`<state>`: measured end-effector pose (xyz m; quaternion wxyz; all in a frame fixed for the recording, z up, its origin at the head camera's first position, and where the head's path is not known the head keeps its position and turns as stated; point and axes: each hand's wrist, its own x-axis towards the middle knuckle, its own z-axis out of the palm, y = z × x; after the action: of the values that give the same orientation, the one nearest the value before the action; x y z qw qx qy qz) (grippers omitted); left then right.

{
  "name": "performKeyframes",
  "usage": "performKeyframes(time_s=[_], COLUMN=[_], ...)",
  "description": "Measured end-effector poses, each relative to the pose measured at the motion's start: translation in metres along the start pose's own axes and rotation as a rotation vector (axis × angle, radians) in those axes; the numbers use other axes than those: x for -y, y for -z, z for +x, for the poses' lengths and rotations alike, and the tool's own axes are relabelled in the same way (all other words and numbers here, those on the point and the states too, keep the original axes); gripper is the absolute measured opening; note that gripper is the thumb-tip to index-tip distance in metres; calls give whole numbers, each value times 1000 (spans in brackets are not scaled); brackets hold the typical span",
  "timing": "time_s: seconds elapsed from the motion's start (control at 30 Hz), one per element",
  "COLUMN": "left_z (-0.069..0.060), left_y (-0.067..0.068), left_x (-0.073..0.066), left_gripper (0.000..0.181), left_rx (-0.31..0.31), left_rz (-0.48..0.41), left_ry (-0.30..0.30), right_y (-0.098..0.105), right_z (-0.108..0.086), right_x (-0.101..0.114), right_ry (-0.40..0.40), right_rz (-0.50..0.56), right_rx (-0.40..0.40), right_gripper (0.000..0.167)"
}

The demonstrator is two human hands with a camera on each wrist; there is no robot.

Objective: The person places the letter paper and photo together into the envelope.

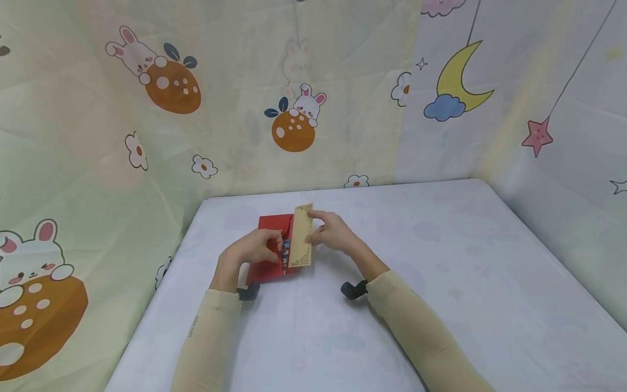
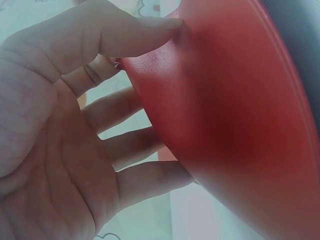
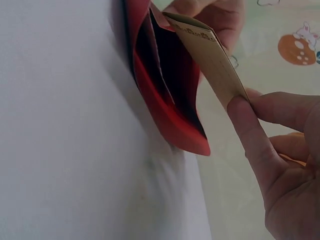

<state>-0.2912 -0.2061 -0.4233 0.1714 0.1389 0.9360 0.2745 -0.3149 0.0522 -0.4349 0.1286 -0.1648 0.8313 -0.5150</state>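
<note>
A red folder-like envelope [image 1: 275,222] stands partly spread on the table, its mouth facing right. My left hand [image 1: 256,246] grips its edge; in the left wrist view the thumb [image 2: 145,36] lies on the red surface with the other fingers behind. My right hand [image 1: 334,231] pinches a flat beige paper sleeve [image 1: 301,239] with ornate printed corners, held upright by the envelope's mouth. In the right wrist view the sleeve [image 3: 210,60] is tilted, its upper end near the left hand, beside the envelope's dark inside. A blue, multicoloured strip [image 1: 286,253] shows between envelope and sleeve.
A white-covered table [image 1: 441,272] spreads under both arms. Behind and beside it hang cloth walls [image 1: 235,65] printed with rabbits, flowers and a moon. Black wrist mounts [image 1: 354,290] stick out below the hands.
</note>
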Motion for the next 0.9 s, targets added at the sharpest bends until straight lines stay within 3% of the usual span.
performKeyframes(time_s=[0.47, 0.9], left_z=[1, 0], left_y=[1, 2], left_x=[1, 1], left_gripper=[26, 26], left_rx=[18, 14], left_rz=[0, 2], left_ry=[-10, -13], right_y=[-16, -23], right_z=[0, 2], right_x=[3, 5], right_ry=[28, 3], right_rz=[-9, -8], right_rx=[11, 17], right_gripper=[84, 85])
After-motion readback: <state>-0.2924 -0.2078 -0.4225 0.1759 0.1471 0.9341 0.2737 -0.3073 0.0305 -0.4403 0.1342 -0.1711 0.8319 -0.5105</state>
